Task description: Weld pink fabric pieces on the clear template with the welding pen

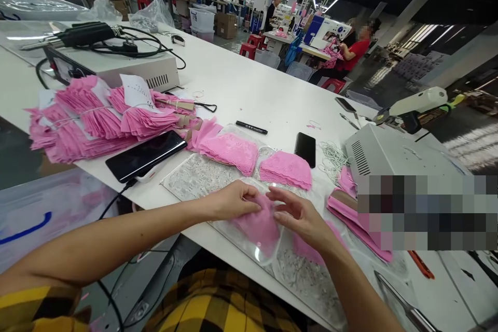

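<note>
Pinched between the fingers of my left hand (237, 201) is a thin pink fabric piece (259, 225), held over a clear plastic template (268, 254). My right hand (298, 212) has its fingers apart at the right side of that piece. Another pink piece (307, 249) lies partly under my right wrist. Beyond my hands are two stacks of pink pieces, one at the left (231, 151) and one at the right (286, 168). A speckled board (194, 176) lies beneath the template.
Bundled pink fabric (97, 119), a large phone (146, 158) and a grey box (116, 65) are at the left. A marker (251, 127) and small phone (305, 149) lie ahead; metal tool (404, 303) at right. People sit farther back.
</note>
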Motion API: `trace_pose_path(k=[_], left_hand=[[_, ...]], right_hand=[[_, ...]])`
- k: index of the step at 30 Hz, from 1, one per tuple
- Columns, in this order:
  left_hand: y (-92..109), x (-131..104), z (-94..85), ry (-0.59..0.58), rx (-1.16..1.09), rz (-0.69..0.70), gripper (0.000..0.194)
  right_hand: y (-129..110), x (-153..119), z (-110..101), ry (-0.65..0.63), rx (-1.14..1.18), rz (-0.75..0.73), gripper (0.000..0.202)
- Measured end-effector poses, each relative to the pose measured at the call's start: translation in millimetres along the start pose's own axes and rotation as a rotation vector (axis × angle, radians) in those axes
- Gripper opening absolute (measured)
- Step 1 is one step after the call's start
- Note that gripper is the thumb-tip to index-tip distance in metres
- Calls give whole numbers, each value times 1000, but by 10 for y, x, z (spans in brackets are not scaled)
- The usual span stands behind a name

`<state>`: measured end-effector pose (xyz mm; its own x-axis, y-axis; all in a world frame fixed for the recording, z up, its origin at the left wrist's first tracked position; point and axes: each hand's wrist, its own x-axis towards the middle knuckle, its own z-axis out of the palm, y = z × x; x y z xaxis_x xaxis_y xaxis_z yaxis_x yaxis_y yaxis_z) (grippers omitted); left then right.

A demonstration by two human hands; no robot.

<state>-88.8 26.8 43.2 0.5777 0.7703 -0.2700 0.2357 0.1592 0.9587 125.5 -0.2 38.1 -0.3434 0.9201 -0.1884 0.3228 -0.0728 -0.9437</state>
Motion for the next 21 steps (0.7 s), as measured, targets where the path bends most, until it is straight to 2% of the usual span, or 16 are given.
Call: trace_pose_path(k=[3, 6, 9, 15, 21], left_hand=[[97, 18, -10, -24, 96, 46, 17], [68, 21, -66, 50, 190, 58, 20], [-38, 8, -138, 118, 288, 54, 20], [-156, -32, -224, 262, 532, 78, 15], [-180, -55, -276, 303, 699, 127, 27]], right_hand=[[-35, 53, 44, -175, 146, 17, 69], [-63, 100, 48, -232, 163, 110, 62], [-71, 143, 22, -163, 38, 161, 52], [-26, 257, 76, 4, -166, 141, 40], [-37, 193, 148, 96, -289, 121, 51]])
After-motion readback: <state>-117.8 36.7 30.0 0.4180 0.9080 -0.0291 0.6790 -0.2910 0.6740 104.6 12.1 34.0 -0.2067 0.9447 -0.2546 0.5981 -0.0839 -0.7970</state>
